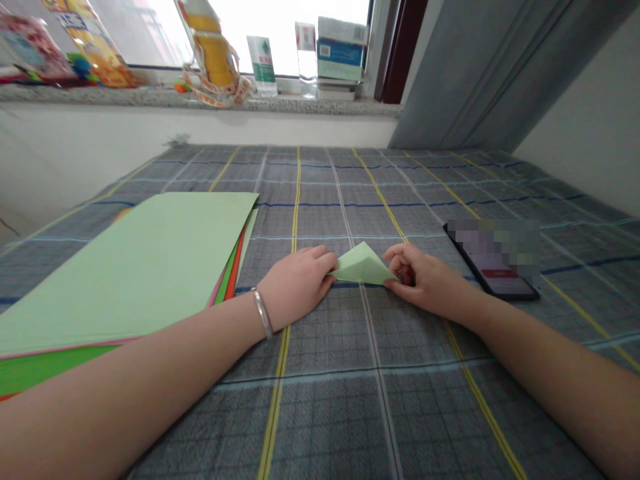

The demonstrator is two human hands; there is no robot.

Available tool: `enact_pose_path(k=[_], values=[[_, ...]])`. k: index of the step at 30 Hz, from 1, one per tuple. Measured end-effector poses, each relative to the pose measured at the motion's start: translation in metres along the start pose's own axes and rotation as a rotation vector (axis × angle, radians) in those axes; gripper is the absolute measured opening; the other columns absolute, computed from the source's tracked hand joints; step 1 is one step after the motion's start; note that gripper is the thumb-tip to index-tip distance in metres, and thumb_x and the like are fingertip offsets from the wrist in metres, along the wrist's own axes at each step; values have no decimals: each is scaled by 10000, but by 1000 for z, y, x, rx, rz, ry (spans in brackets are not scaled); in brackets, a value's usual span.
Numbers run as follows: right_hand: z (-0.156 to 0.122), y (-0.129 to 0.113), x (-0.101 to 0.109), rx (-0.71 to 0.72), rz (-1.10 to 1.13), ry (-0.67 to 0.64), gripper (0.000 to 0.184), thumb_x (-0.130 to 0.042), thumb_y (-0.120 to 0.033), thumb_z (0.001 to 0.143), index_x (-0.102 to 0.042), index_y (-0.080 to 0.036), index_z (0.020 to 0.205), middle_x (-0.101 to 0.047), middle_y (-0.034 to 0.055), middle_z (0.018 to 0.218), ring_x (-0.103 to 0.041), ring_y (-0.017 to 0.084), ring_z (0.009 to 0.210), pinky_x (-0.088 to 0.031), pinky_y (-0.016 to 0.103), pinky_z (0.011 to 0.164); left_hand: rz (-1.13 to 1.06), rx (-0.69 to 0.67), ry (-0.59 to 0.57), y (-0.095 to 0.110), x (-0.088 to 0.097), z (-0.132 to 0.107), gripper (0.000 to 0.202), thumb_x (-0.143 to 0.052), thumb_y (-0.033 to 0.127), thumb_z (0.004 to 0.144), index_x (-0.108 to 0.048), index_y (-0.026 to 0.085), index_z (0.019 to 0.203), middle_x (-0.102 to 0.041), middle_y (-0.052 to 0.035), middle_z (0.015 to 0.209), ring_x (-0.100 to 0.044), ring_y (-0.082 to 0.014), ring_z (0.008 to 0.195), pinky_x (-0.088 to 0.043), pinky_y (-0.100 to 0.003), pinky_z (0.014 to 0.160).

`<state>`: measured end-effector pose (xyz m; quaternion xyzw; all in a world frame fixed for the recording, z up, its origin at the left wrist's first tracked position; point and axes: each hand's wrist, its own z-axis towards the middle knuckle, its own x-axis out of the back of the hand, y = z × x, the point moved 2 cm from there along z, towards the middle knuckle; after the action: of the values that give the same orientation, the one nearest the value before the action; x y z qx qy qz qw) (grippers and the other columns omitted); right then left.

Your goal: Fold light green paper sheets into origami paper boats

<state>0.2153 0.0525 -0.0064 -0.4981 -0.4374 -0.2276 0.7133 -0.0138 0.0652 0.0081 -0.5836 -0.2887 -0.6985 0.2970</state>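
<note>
A piece of pale green paper (363, 265), folded into a small triangular shape, lies on the plaid cloth between my hands. My left hand (300, 283) grips its left corner with the fingertips, and a silver bangle (262, 312) circles that wrist. My right hand (417, 277) pinches the right corner between curled fingers and thumb. The parts of the paper under my fingers are hidden.
A stack of coloured paper sheets (125, 267), pale green on top, lies to the left. A smartphone (500, 280) lies to the right, partly blurred. Beyond the grey plaid cloth (320, 413) stand a stone windowsill (200, 99) with bottles and boxes, and a grey curtain (475, 73).
</note>
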Motion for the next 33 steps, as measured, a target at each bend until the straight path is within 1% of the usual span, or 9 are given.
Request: enact_pose_path(k=[2, 4, 5, 6, 10, 17, 26, 30, 33], values=[[1, 1, -1, -10, 21, -20, 268, -586, -265, 802, -493, -217, 1048, -582, -30, 736, -526, 128, 632, -388, 247, 584, -43, 21, -24, -2, -1, 2, 92, -523, 227, 877, -559, 160, 826, -575, -47, 857, -563, -182, 759, -480, -312, 703], [3, 0, -1, -12, -38, -41, 111, -560, -299, 826, -544, -213, 894, -566, -25, 703, -503, 128, 618, -355, 251, 560, -81, 28, -33, -4, -2, 3, 141, -532, 279, 885, -565, 160, 816, -578, -43, 841, -564, -177, 751, -470, -303, 692], [4, -1, -1, -11, -79, -46, 110, -545, -317, 839, -548, -210, 814, -560, -19, 693, -492, 130, 616, -337, 255, 553, -95, 27, -36, -5, -2, 4, 173, -525, 309, 893, -568, 161, 815, -580, -42, 832, -564, -176, 747, -466, -300, 688], [5, -3, -1, -12, -117, -45, 159, -531, -333, 849, -540, -207, 753, -554, -16, 684, -481, 131, 615, -320, 259, 548, -104, 29, -36, -6, -2, 5, 205, -511, 335, 903, -570, 162, 811, -582, -40, 823, -565, -175, 743, -461, -297, 683], [7, -6, -2, -45, -216, -28, 281, -512, -395, 868, -477, -205, 664, -540, -17, 655, -451, 131, 599, -280, 268, 541, -87, 70, -32, -7, -4, 7, 278, -459, 366, 927, -577, 170, 769, -601, -34, 802, -568, -168, 724, -442, -283, 651], [9, -7, -3, -118, -306, -36, 325, -496, -443, 880, -476, -205, 659, -555, -14, 648, -442, 127, 577, -243, 269, 521, 42, 129, -77, -5, -5, 10, 313, -457, 411, 916, -614, 174, 787, -634, -39, 809, -596, -183, 732, -412, -272, 600], [8, -10, -3, -167, -350, -49, 323, -497, -467, 873, -508, -209, 678, -584, -8, 684, -468, 133, 603, -240, 268, 516, 91, 151, -148, -13, -2, 10, 321, -461, 440, 910, -621, 196, 778, -665, -29, 815, -618, -199, 707, -384, -280, 573], [8, -9, -2, -189, -387, -60, 329, -480, -477, 877, -533, -213, 689, -601, -4, 695, -485, 137, 608, -231, 267, 514, 168, 129, -135, -12, -1, 9, 321, -455, 424, 919, -622, 186, 783, -674, -38, 809, -640, -215, 728, -392, -291, 587], [7, -9, -2, -181, -428, -52, 351, -465, -497, 880, -535, -216, 682, -606, -3, 699, -486, 143, 614, -227, 265, 515, 239, 89, -86, -9, -1, 6, 295, -455, 387, 925, -615, 172, 803, -679, -50, 815, -648, -231, 759, -419, -321, 639]])
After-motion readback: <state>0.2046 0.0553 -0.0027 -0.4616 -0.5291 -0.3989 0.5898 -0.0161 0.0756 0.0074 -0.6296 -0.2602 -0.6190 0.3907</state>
